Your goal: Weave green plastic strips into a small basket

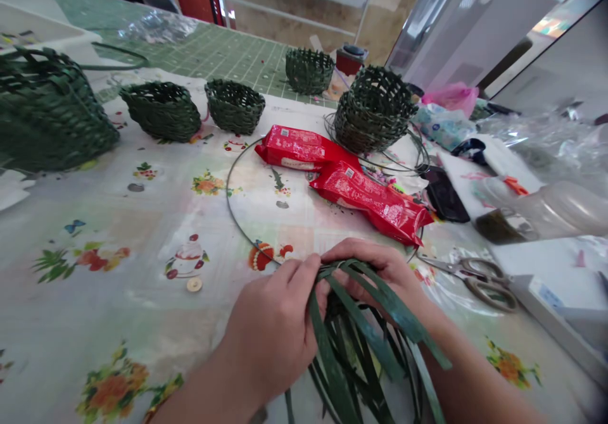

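Near the table's front edge, my left hand is closed on the left rim of a bunch of flat green weaving strips, thumb and fingers pinched together. From the other side my right hand grips the same strips, its fingers curled over the top. Loose strip ends fan down toward me, hiding some fingertips. A thin dark wire arcs out from the hands, passing by two red shiny packets. Scissors lie to the right of my right hand.
Several woven green baskets stand behind: a large basket at left, smaller ones beyond, and a basket at back right. A phone, clear plastic jar and plastic bags crowd the right. A small round button lies on the flowered tablecloth.
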Demonstrator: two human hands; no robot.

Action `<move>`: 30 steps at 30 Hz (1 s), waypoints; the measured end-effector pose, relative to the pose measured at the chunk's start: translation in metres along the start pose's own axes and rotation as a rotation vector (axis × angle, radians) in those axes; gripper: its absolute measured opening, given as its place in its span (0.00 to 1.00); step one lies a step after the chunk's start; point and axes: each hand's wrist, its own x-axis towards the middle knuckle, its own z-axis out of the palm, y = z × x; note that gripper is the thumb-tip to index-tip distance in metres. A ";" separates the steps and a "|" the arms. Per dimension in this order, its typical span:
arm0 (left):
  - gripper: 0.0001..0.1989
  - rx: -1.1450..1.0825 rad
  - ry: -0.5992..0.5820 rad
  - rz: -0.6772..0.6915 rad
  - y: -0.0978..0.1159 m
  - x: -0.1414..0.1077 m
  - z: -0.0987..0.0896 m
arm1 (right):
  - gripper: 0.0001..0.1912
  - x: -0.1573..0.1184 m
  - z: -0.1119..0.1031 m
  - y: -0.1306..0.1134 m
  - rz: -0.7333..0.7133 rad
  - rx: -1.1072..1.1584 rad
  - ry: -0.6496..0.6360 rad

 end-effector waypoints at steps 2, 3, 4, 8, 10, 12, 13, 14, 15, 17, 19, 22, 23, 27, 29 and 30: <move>0.20 -0.138 -0.098 -0.058 -0.007 0.003 -0.004 | 0.14 -0.002 -0.001 0.002 0.038 0.071 0.010; 0.20 -0.205 -0.115 -0.082 -0.011 0.004 -0.005 | 0.15 -0.002 -0.001 0.003 0.053 0.120 0.012; 0.20 -0.293 -0.127 -0.099 -0.015 0.006 -0.005 | 0.15 -0.002 -0.001 0.005 0.064 0.175 0.013; 0.16 -0.729 -0.043 -0.318 -0.025 0.013 0.001 | 0.12 0.001 -0.001 0.011 0.186 0.432 0.033; 0.12 -0.873 0.051 -0.409 -0.027 0.019 0.003 | 0.13 0.004 -0.001 0.014 0.286 0.547 0.063; 0.08 -0.934 0.086 -0.488 -0.029 0.025 0.004 | 0.15 0.007 0.000 0.017 0.350 0.615 0.105; 0.08 -0.953 0.074 -0.531 -0.030 0.028 0.004 | 0.15 0.009 0.000 0.020 0.364 0.629 0.115; 0.08 -0.979 0.044 -0.584 -0.031 0.031 0.004 | 0.16 0.011 0.000 0.023 0.373 0.627 0.117; 0.09 -1.015 -0.004 -0.644 -0.033 0.033 0.005 | 0.17 0.013 -0.001 0.027 0.384 0.611 0.113; 0.11 -1.090 -0.154 -0.763 -0.038 0.035 0.007 | 0.17 0.018 -0.002 0.035 0.418 0.554 0.088; 0.12 -1.119 -0.221 -0.800 -0.042 0.035 0.009 | 0.17 0.021 -0.005 0.041 0.426 0.497 0.072; 0.12 -1.107 -0.273 -0.815 -0.044 0.033 0.008 | 0.16 0.021 -0.008 0.044 0.354 0.375 -0.001; 0.11 -1.101 -0.299 -0.821 -0.044 0.033 0.007 | 0.15 0.021 -0.008 0.043 0.318 0.323 -0.038; 0.11 -1.057 -0.335 -0.818 -0.040 0.035 0.004 | 0.14 0.018 -0.009 0.039 0.186 0.137 -0.115; 0.12 -1.018 -0.339 -0.803 -0.039 0.036 0.004 | 0.15 0.019 -0.008 0.041 0.165 0.096 -0.091; 0.12 -1.003 -0.346 -0.801 -0.038 0.037 0.004 | 0.16 0.020 -0.009 0.043 0.166 0.092 -0.081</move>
